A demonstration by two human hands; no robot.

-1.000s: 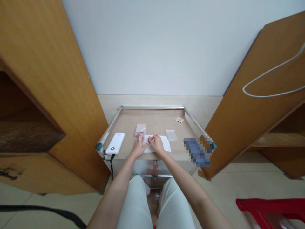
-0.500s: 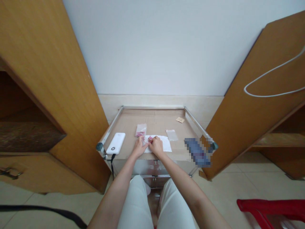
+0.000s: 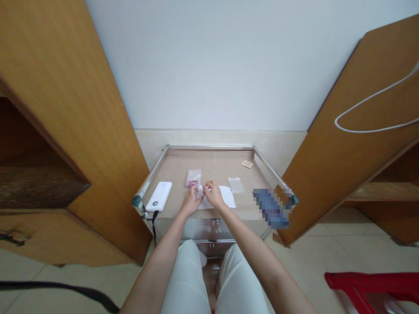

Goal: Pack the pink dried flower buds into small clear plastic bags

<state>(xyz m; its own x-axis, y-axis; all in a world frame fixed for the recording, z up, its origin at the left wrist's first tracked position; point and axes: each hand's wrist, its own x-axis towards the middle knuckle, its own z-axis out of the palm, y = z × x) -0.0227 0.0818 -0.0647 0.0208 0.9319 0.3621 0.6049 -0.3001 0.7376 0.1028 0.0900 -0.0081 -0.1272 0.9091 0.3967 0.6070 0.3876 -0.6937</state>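
My left hand (image 3: pixel 190 201) is closed on a small clear plastic bag (image 3: pixel 199 191), above the left part of a white sheet of paper (image 3: pixel 228 197). At the bag's upper right, the fingers of my right hand (image 3: pixel 213 194) are pinched together by its edge. What lies inside this bag is too small to make out. Just beyond my left fingertips rests another clear bag (image 3: pixel 194 176) with small pink pieces at its near end. A flat clear bag (image 3: pixel 236 185) lies to the right, past the paper.
A white power bank (image 3: pixel 159 196) with a black strap lies at the left of the cardboard-covered tabletop (image 3: pixel 216 159). A small tan packet (image 3: pixel 247 164) is near the back right. A blurred-out dark object (image 3: pixel 271 209) covers the right front. Metal rails (image 3: pixel 211 148) edge the top; wooden cabinets flank it.
My right hand has risen slightly off the paper to the small bag's edge. The pink pieces seen by its fingertips before no longer show there. My left hand has barely moved.
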